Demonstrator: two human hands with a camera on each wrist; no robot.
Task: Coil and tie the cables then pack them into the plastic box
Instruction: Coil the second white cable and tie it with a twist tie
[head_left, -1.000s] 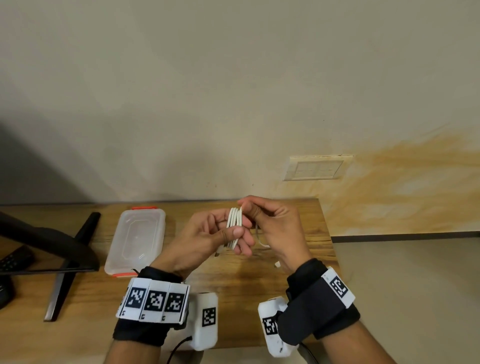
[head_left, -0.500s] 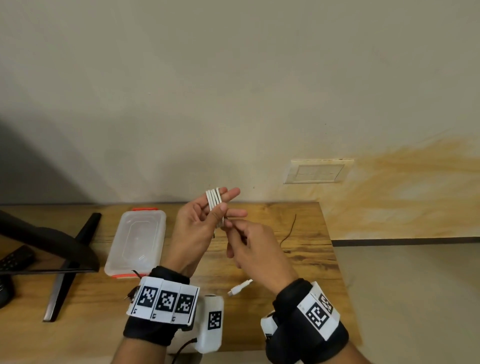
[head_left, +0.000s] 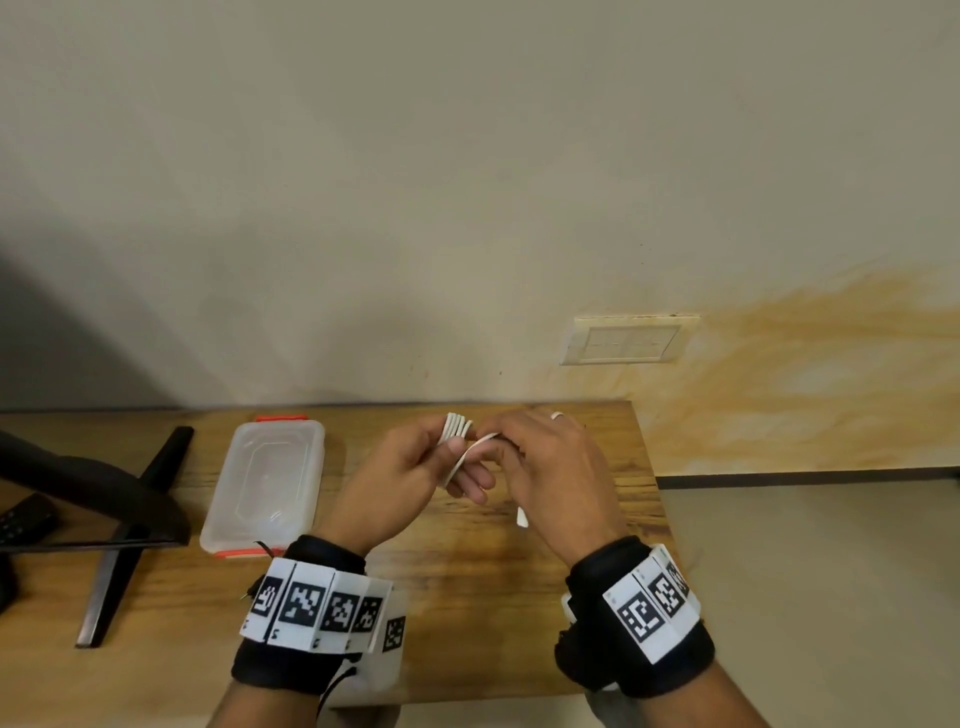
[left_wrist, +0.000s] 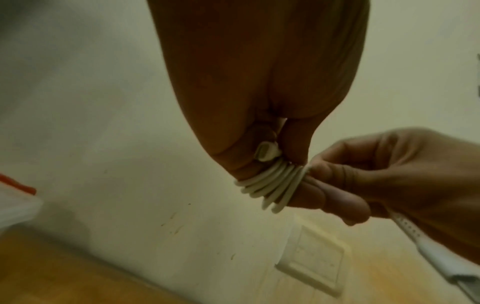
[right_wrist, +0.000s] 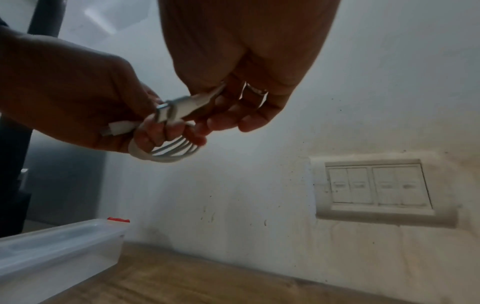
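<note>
A white cable (head_left: 457, 427) is looped into a small coil and held above the desk. My left hand (head_left: 415, 467) pinches the coil (left_wrist: 270, 185) between thumb and fingers, with one plug (left_wrist: 266, 152) tucked at the thumb. My right hand (head_left: 545, 467) grips the cable's free end (head_left: 470, 454) and draws it across the coil; its plug (right_wrist: 179, 111) sticks out under the curled fingers. The loops (right_wrist: 166, 152) hang below both hands. The clear plastic box (head_left: 267, 483) with orange clips lies closed on the desk, left of my hands.
The wooden desk (head_left: 467, 571) ends just right of my right hand. A black monitor stand (head_left: 119, 519) and a dark remote (head_left: 21, 519) sit at the far left. A switch plate (head_left: 628, 340) is on the wall behind.
My right hand rose from below the coil and carried the free end over it. The dangling plug came up from the desk. The left hand lowered the coil slightly.
</note>
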